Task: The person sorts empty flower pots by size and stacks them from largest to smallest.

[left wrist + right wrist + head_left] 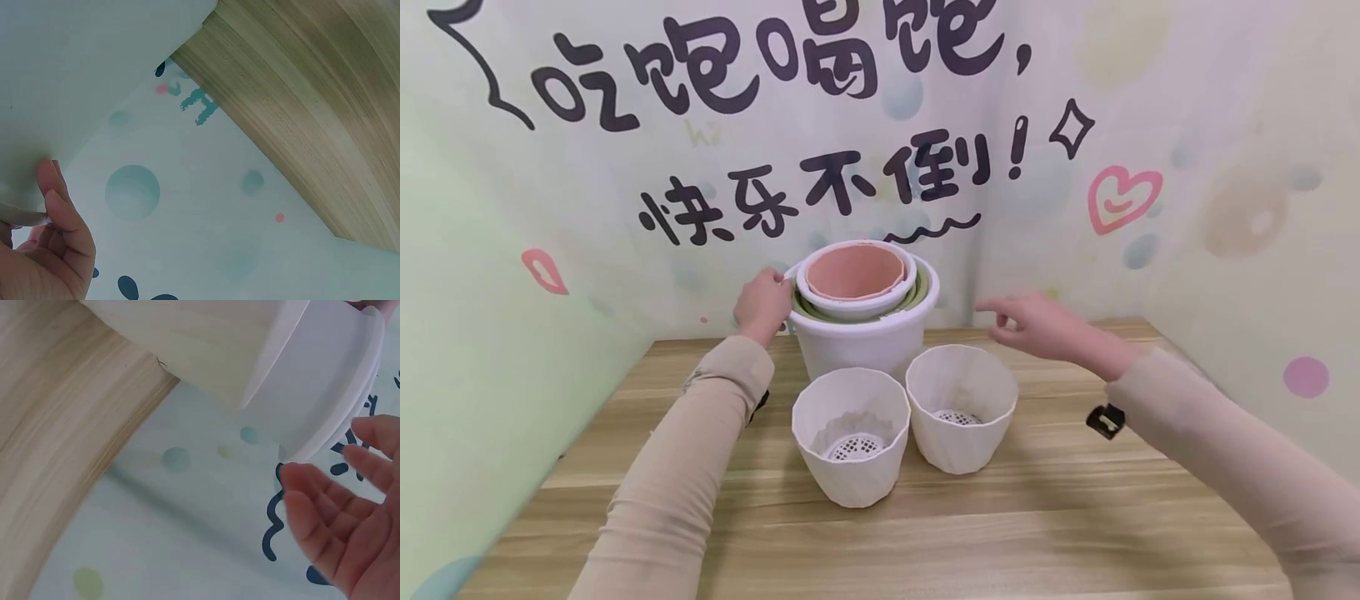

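Observation:
A large white pot (859,348) stands at the back of the table. Nested in it are a green pot (919,293), a smaller white pot (850,312) and a pinkish-orange pot (856,272). My left hand (763,307) pinches the large pot's rim at its left side, fingers and thumb on the edge in the left wrist view. To the right of the stack, my right hand (1037,325) hovers with loosely bent fingers, holding nothing; the right wrist view shows it close to the large pot's rim (359,394). In front stand two faceted off-white pots, one left (850,482) and one right (961,450), with perforated bottoms.
The wood-grain table (1000,533) ends at a printed cloth backdrop (1037,242) with dark lettering, right behind the stack. Side walls close in at left (490,375) and right (1262,292). The two faceted pots stand close together before the large pot.

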The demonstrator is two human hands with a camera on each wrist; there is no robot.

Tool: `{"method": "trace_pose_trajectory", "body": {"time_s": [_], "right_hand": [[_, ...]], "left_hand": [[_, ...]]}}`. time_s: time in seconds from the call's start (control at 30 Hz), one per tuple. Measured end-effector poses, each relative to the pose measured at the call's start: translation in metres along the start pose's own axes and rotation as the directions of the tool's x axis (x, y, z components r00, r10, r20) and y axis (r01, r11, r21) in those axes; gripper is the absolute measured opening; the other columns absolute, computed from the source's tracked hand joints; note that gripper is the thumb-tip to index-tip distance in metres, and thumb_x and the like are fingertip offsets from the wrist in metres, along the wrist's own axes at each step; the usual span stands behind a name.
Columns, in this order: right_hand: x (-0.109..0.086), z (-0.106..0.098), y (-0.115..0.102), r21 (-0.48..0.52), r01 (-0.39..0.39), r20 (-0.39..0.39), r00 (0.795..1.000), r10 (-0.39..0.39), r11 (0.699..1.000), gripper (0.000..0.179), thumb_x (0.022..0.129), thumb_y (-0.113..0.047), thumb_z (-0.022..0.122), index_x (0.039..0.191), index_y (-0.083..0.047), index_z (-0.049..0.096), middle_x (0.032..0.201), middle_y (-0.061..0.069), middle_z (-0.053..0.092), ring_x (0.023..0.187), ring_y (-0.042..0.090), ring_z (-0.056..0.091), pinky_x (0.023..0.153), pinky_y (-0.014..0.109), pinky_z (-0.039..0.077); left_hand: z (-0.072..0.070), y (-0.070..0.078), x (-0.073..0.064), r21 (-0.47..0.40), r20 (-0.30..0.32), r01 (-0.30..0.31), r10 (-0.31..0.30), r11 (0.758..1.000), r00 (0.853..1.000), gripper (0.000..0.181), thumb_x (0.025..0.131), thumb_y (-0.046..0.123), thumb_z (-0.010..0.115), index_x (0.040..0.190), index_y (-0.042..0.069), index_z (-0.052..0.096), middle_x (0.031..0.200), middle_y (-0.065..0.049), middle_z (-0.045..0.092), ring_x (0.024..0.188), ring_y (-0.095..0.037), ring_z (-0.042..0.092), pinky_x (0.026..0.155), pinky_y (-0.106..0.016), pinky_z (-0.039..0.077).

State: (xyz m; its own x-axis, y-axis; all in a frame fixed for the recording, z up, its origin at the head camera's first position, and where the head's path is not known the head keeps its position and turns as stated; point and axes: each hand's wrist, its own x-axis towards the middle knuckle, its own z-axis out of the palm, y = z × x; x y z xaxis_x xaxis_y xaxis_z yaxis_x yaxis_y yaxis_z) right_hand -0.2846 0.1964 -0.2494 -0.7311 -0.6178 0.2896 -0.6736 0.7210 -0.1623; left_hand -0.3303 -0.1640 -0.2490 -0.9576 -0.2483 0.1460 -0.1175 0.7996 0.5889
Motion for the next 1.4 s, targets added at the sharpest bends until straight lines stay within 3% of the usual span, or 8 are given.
{"method": "trace_pose_trajectory", "body": {"time_s": [0.1, 0.23, 0.3, 0.63, 0.9, 1.27, 1.4], "right_hand": [[-0.021, 0.008, 0.001, 0.095, -0.142, 0.023, 0.990, 0.141, 0.985, 0.041, 0.087, -0.016, 0.059, 0.123, 0.000, 0.052, 0.086, 0.010, 0.059, 0.056, 0.009, 0.051, 0.054, 0.026, 0.044], [-0.041, 0.020, -0.003, 0.271, -0.356, 0.090, 0.934, 0.344, 0.895, 0.050, 0.088, -0.019, 0.054, 0.133, 0.000, 0.042, 0.105, 0.022, 0.054, 0.055, 0.016, 0.055, 0.047, 0.028, 0.045], [-0.046, 0.026, -0.005, 0.323, -0.409, 0.121, 0.912, 0.391, 0.854, 0.052, 0.088, -0.017, 0.052, 0.135, -0.001, 0.038, 0.111, 0.025, 0.051, 0.054, 0.018, 0.055, 0.045, 0.029, 0.044], [-0.053, 0.054, -0.010, 0.539, -0.486, 0.217, 0.869, 0.444, 0.688, 0.054, 0.085, -0.008, 0.050, 0.136, -0.001, 0.032, 0.108, 0.026, 0.051, 0.052, 0.018, 0.056, 0.042, 0.029, 0.044], [-0.052, 0.062, -0.014, 0.629, -0.477, 0.208, 0.864, 0.459, 0.613, 0.061, 0.082, -0.002, 0.045, 0.139, -0.002, 0.026, 0.108, 0.030, 0.053, 0.050, 0.019, 0.059, 0.043, 0.033, 0.048], [-0.050, 0.062, -0.014, 0.720, -0.470, 0.236, 0.857, 0.457, 0.510, 0.053, 0.080, 0.000, 0.042, 0.131, 0.003, 0.026, 0.089, 0.025, 0.054, 0.047, 0.018, 0.058, 0.046, 0.036, 0.052], [-0.052, 0.060, -0.014, 0.732, -0.472, 0.260, 0.860, 0.440, 0.490, 0.054, 0.081, 0.001, 0.041, 0.131, 0.005, 0.023, 0.088, 0.025, 0.054, 0.049, 0.018, 0.058, 0.048, 0.036, 0.052]], "left_hand": [[0.000, 0.001, 0.000, -0.003, -0.003, -0.001, 0.001, 1.000, 1.000, 0.038, 0.096, 0.029, 0.034, 0.126, 0.009, 0.046, 0.103, -0.015, 0.062, 0.055, -0.018, 0.058, 0.059, -0.032, 0.042], [0.000, 0.000, 0.000, -0.001, -0.007, 0.003, -0.003, 1.000, 1.000, 0.038, 0.096, 0.029, 0.034, 0.126, 0.009, 0.046, 0.105, -0.015, 0.062, 0.054, -0.018, 0.058, 0.059, -0.032, 0.041], [0.000, 0.000, 0.000, 0.000, -0.007, 0.004, -0.004, 1.000, 1.000, 0.038, 0.096, 0.029, 0.034, 0.127, 0.010, 0.046, 0.105, -0.015, 0.062, 0.054, -0.018, 0.058, 0.059, -0.032, 0.042], [0.002, -0.001, 0.000, -0.006, -0.008, -0.002, 0.002, 1.000, 1.000, 0.039, 0.095, 0.028, 0.033, 0.127, 0.009, 0.046, 0.104, -0.014, 0.062, 0.053, -0.017, 0.058, 0.059, -0.033, 0.042], [0.001, -0.001, 0.000, -0.007, -0.003, 0.003, -0.003, 1.000, 1.000, 0.039, 0.096, 0.028, 0.033, 0.127, 0.009, 0.046, 0.108, -0.015, 0.061, 0.054, -0.018, 0.059, 0.059, -0.033, 0.042], [-0.001, 0.000, -0.001, -0.011, -0.010, -0.007, 0.007, 1.000, 1.000, 0.039, 0.095, 0.028, 0.033, 0.127, 0.009, 0.046, 0.105, -0.015, 0.062, 0.054, -0.018, 0.058, 0.060, -0.033, 0.042], [-0.001, 0.000, -0.003, -0.011, -0.002, -0.003, 0.003, 1.000, 1.000, 0.039, 0.096, 0.029, 0.033, 0.127, 0.009, 0.046, 0.104, -0.014, 0.062, 0.055, -0.018, 0.059, 0.060, -0.032, 0.042]]}}
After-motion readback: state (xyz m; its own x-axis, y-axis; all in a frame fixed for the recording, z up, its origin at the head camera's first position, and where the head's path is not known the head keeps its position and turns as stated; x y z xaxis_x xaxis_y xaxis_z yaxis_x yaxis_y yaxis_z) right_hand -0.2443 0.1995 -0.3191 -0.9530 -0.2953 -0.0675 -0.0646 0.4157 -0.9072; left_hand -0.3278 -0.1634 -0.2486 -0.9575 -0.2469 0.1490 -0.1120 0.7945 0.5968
